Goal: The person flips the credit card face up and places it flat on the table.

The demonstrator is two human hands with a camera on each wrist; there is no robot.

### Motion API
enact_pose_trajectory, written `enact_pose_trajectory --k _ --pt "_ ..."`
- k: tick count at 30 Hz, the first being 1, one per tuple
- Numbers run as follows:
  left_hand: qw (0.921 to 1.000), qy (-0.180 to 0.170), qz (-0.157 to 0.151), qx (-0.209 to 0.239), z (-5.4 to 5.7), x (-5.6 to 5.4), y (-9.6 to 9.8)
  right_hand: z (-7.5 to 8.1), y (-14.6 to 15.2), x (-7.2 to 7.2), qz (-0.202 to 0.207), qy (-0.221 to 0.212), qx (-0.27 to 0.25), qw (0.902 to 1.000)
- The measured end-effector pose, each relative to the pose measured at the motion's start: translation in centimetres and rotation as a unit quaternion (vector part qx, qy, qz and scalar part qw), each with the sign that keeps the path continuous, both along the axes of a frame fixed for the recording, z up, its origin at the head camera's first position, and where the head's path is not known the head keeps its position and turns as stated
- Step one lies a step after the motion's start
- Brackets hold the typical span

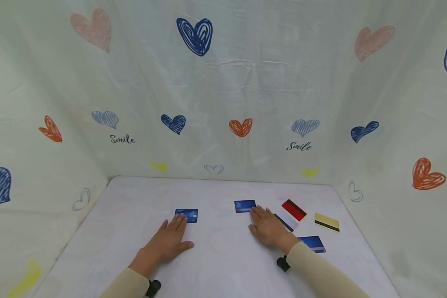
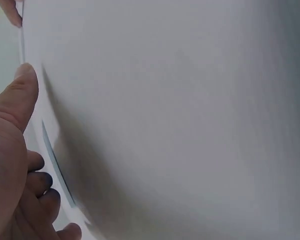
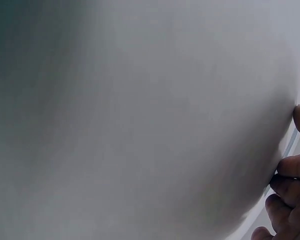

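My left hand (image 1: 167, 242) lies palm down on the left, its fingertips over the lower part of a blue bank card (image 1: 193, 214) with a chip. Its thumb points off to the right, away from the card. The left wrist view catches a card's thin edge (image 2: 58, 167) beside the fingers. A second blue card (image 1: 243, 205), with a pale stripe, lies farther right. At this card's right end rest the fingertips of my right hand (image 1: 267, 227), which is flat with fingers extended. Only part of the right hand's fingers (image 3: 292, 165) shows in the right wrist view.
Right of my right hand lie a red card (image 1: 292, 209) with a black stripe, a white card (image 1: 289, 220), and a yellow card (image 1: 325, 221). Another blue card (image 1: 313, 243) is partly hidden by my right forearm. A heart-patterned curtain (image 1: 223, 82) borders the white table (image 1: 216, 265).
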State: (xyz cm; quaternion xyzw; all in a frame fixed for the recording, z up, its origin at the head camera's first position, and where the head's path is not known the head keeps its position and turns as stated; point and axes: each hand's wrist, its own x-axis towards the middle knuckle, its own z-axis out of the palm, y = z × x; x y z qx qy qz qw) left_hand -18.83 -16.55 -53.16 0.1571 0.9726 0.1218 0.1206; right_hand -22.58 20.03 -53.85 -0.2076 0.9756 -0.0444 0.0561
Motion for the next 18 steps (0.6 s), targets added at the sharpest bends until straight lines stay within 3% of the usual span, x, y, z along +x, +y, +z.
enact_pose_trajectory --k 10,18 --pt "0.9981 0.009 -0.059 0.018 1.1 1.1 6.1 0.3 -2.6 2.5 0.053 0.011 0.005 0.9985" --pt "0.9938 0.011 -0.111 -0.001 0.6 1.6 9.1 0.3 -4.5 4.1 0.095 0.018 0.023 0.9951"
